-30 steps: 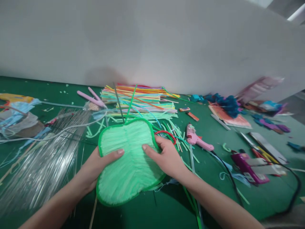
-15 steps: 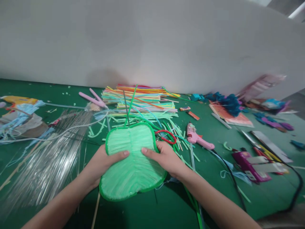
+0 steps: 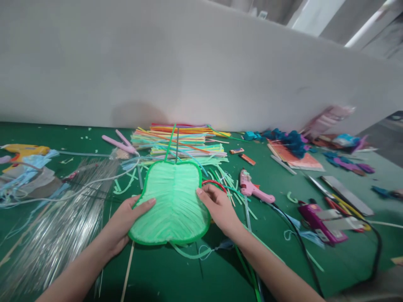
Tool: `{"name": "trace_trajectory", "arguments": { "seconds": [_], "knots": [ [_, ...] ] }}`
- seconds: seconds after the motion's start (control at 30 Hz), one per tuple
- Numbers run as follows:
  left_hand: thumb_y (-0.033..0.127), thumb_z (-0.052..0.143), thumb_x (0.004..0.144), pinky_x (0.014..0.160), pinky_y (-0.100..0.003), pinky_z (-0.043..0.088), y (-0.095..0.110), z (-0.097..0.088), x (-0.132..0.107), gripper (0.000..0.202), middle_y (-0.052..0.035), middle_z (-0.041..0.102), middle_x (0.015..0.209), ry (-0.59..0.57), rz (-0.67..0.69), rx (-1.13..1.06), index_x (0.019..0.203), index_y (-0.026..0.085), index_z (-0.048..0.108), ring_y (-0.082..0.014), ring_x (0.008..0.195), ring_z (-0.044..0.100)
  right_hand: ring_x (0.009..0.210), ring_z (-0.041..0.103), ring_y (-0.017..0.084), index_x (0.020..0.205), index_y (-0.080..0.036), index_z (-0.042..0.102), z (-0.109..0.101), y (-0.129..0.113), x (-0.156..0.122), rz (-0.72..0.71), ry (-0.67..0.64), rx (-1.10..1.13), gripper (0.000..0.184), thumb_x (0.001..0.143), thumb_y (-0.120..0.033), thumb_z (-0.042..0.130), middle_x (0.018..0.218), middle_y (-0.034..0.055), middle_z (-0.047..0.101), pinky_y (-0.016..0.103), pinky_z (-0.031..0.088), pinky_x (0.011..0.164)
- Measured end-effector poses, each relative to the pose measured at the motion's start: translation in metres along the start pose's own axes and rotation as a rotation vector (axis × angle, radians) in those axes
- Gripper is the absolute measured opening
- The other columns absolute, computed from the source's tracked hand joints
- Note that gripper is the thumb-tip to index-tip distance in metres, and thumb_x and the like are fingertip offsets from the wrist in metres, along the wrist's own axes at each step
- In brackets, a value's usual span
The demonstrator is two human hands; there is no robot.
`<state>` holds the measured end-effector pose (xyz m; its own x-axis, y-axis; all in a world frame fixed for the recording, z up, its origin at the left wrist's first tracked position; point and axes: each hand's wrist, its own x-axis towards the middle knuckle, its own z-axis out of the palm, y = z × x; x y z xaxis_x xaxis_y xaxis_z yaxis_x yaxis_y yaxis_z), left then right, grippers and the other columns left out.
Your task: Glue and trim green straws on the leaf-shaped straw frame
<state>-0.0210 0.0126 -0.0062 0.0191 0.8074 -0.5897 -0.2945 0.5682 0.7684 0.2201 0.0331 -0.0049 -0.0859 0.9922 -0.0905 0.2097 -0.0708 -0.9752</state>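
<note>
Green leaf-shaped panel point(image 3: 173, 205) is held above the tabletop point(image 3: 154, 270), well short of the table's far edge, left hand point(image 3: 126, 222) and right hand point(image 3: 220, 207) pinching opposite sides. It looks light, its streaked face probably soft; the bound rim point(image 3: 147, 242) seems stiffer, better to hold.

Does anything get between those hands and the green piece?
Nothing visible: the left hand and right hand hold the green piece at its sides. The red loop shows beyond the right hand, not between.
</note>
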Motion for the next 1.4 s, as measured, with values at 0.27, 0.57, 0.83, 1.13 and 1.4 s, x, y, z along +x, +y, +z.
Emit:
{"name": "trace_trajectory", "arguments": {
  "seconds": [0.27, 0.57, 0.83, 1.13, 1.4],
  "knots": [
    [0.025, 0.088, 0.074, 0.077, -0.033, 0.066, -0.003, 0.004, 0.002, 0.041, -0.0134, 0.082, 0.098, -0.021, -0.004, -0.038, 0.111, 0.012, 0.074, -0.0281, 0.087, 0.080, 0.058, 0.033, 0.013, 0.073, -0.024, 0.045, -0.003, -0.002, -0.003, -0.041, 0.001, -0.081, 0.049, 0.083, -0.070, 0.057, 0.063, -0.0062, 0.035, 0.028, 0.030, 0.055],
    [0.028, 0.085, 0.078, 0.083, -0.035, 0.065, -0.004, 0.001, 0.003, 0.036, -0.0117, 0.082, 0.102, -0.025, 0.046, -0.021, 0.109, 0.016, 0.074, -0.0287, 0.095, 0.079, 0.060, 0.038, 0.013, 0.077, -0.022, 0.049, -0.008, 0.001, -0.001, -0.087, -0.100, -0.096, 0.043, 0.088, -0.063, 0.057, 0.066, -0.0050, 0.041, 0.027, 0.032, 0.056],
    [0.042, 0.098, 0.054, 0.079, -0.036, 0.064, -0.005, -0.008, 0.002, 0.060, -0.0110, 0.082, 0.099, -0.047, 0.122, -0.020, 0.102, 0.016, 0.074, -0.0306, 0.092, 0.078, 0.060, 0.037, 0.013, 0.072, -0.023, 0.046, -0.010, -0.004, -0.012, -0.166, -0.165, -0.145, 0.033, 0.090, -0.049, 0.056, 0.064, -0.0053, 0.039, 0.027, 0.027, 0.056],
    [0.050, 0.096, 0.050, 0.068, -0.032, 0.060, 0.008, 0.001, -0.016, 0.059, -0.0073, 0.080, 0.084, 0.013, 0.295, 0.137, 0.094, 0.015, 0.077, -0.0232, 0.071, 0.074, 0.057, 0.038, 0.013, 0.071, -0.023, 0.046, -0.010, -0.001, -0.045, -0.143, -0.153, -0.217, 0.029, 0.091, -0.043, 0.054, 0.061, -0.0053, 0.042, 0.027, 0.027, 0.054],
    [0.049, 0.091, 0.059, 0.073, -0.023, 0.056, 0.033, 0.020, -0.047, 0.033, -0.0023, 0.079, 0.085, 0.118, 0.616, 0.479, 0.075, 0.023, 0.080, -0.0197, 0.083, 0.072, 0.065, 0.047, 0.014, 0.080, -0.023, 0.053, -0.010, 0.010, -0.066, -0.221, -0.050, -0.208, 0.027, 0.097, -0.043, 0.048, 0.071, -0.0020, 0.053, 0.026, 0.038, 0.060]
  ]
}}
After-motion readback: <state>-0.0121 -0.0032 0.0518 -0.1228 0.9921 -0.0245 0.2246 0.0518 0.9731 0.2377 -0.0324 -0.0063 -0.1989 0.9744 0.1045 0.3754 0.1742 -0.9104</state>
